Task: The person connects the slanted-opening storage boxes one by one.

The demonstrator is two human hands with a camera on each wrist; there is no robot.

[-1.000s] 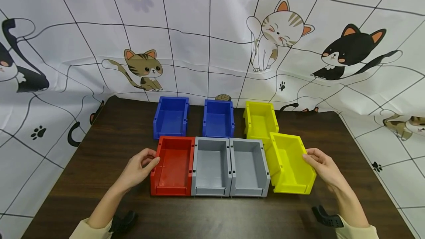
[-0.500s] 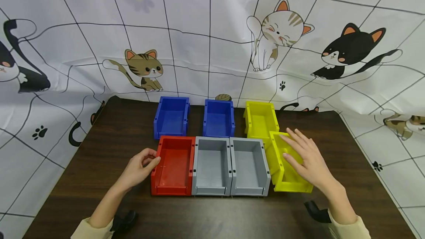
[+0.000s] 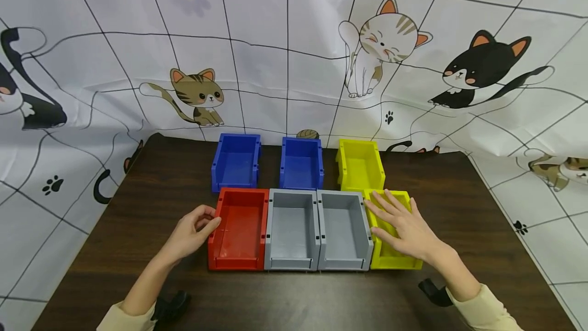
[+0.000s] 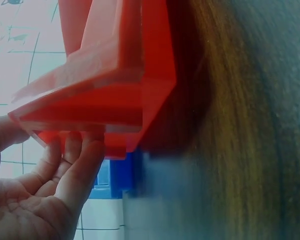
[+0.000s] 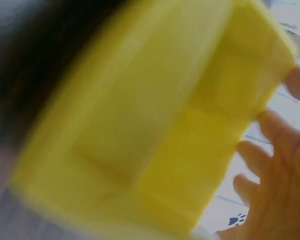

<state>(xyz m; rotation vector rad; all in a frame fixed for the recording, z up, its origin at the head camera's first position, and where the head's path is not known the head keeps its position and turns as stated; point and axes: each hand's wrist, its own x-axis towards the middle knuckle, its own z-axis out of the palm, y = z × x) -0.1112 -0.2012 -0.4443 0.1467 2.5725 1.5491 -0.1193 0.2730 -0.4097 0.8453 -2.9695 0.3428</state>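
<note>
A red plastic storage bin heads the front row on the left. My left hand pinches its left side wall, with the thumb at the rim; in the left wrist view the fingers tuck under the bin's lip. Two grey bins stand side by side to its right. A yellow bin closes the row, against the right grey one. Over it my right hand lies with fingers spread, the fingertips at its left rim. This yellow bin is blurred in the right wrist view.
Behind the front row stand two blue bins, with a gap between them, and another yellow bin. All rest on a dark wooden table. A white curtain with printed cats hangs behind the table.
My right hand let go of the front yellow bin's right wall and spread over it. That bin, tilted before, now sits level and straight beside the grey bin. The left hand stayed put.
</note>
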